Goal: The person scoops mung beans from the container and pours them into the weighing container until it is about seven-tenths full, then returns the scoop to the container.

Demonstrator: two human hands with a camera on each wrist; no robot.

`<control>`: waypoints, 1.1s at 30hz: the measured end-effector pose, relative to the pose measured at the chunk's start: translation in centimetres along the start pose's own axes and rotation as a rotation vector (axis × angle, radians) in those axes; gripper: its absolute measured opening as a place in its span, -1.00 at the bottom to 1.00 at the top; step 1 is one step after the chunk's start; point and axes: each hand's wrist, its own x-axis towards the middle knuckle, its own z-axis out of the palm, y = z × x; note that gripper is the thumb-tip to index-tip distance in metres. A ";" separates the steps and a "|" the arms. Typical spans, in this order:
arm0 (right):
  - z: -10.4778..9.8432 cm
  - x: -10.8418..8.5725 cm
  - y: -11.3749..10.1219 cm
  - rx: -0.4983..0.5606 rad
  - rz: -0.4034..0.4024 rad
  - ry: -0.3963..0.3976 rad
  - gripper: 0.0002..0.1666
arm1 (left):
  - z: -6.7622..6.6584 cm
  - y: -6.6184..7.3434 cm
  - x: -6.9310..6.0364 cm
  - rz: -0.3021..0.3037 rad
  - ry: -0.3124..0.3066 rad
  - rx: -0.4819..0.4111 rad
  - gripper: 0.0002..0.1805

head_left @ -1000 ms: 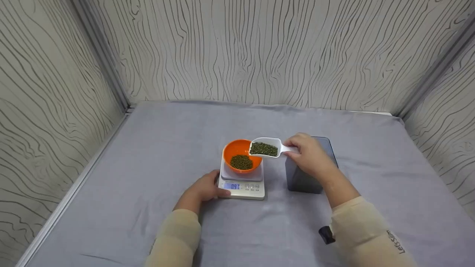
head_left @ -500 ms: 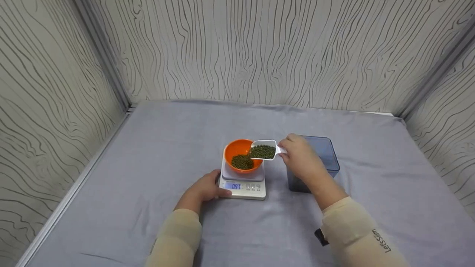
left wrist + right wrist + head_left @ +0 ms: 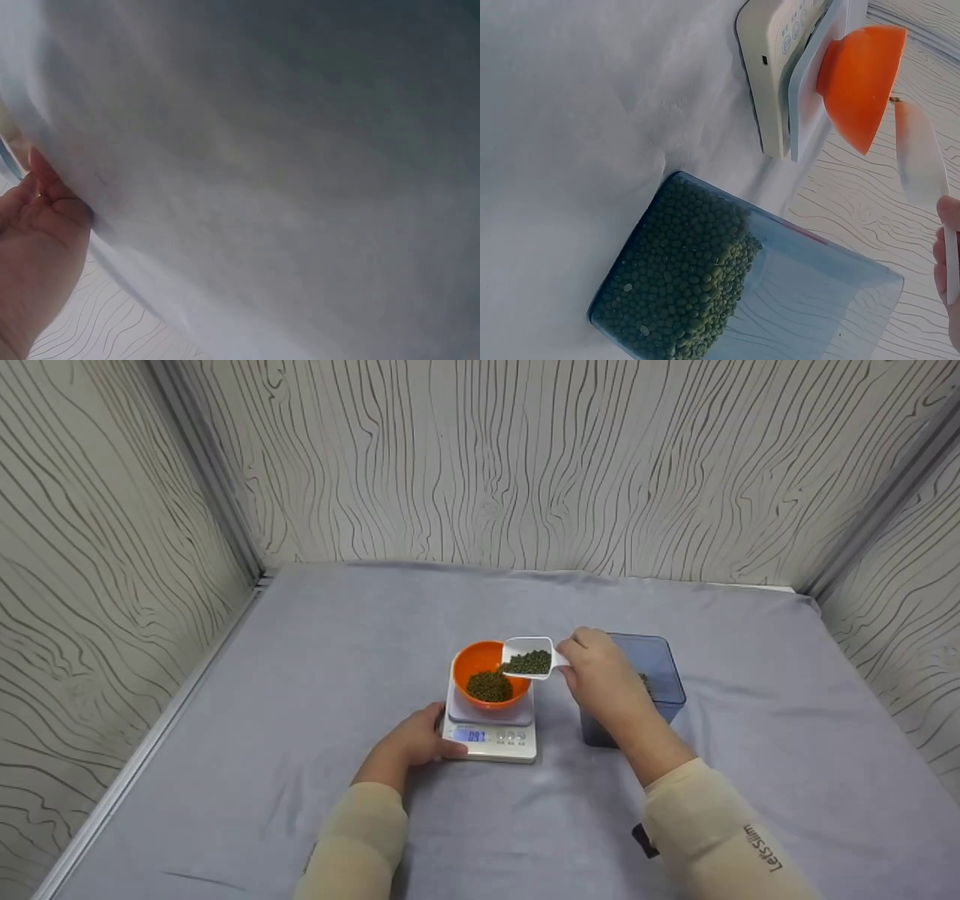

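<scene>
My right hand (image 3: pixel 604 671) pinches the handle of a white scoop (image 3: pixel 528 647) that holds green beans; its lip hangs over the right side of an orange bowl (image 3: pixel 470 660). A heap of beans lies in the bowl, which stands on a white digital scale (image 3: pixel 495 751). At the scale's left front corner, my left hand (image 3: pixel 409 741) grips the edge, thumb on top. In the right wrist view, a few beans show at the tip of the scoop (image 3: pixel 921 154) beside the bowl (image 3: pixel 861 82).
A clear bluish container (image 3: pixel 664 660), partly filled with green beans in the right wrist view (image 3: pixel 682 262), stands right of the scale, partly behind my right hand. A small black object (image 3: pixel 645 841) lies by my right sleeve. Grey cloth (image 3: pixel 337 645) covers the table; patterned panels surround it.
My right hand and the scoop have moved left, further over the bowl. The beans in the scoop have shifted and cover less of it. My left hand stays on the scale.
</scene>
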 end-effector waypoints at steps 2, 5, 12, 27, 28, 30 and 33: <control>0.0 0.0 -0.2 -0.014 -0.014 0.004 -0.79 | 0.0 0.0 0.0 0.004 -0.001 0.001 -0.07; 0.1 0.2 -0.4 -0.042 -0.045 0.020 -0.78 | -0.1 0.0 0.0 0.007 -0.003 -0.001 -0.07; 0.0 0.4 -0.8 -0.121 -0.105 0.045 -0.78 | -0.1 0.2 -0.2 0.010 0.001 -0.009 -0.08; -0.1 0.3 -1.0 -0.284 -0.278 0.181 -0.90 | -0.1 0.5 -0.3 -0.027 0.000 -0.012 -0.07; -0.1 0.3 -1.0 -0.288 -0.286 0.185 -0.89 | -0.1 0.5 -0.2 -0.033 0.002 -0.003 -0.06; -0.1 0.2 -1.0 -0.287 -0.301 0.196 -0.88 | 0.0 0.4 -0.2 -0.045 0.006 0.015 -0.05; -0.2 0.2 -1.0 -0.284 -0.304 0.195 -0.87 | 0.0 0.4 -0.1 -0.059 0.008 0.019 -0.05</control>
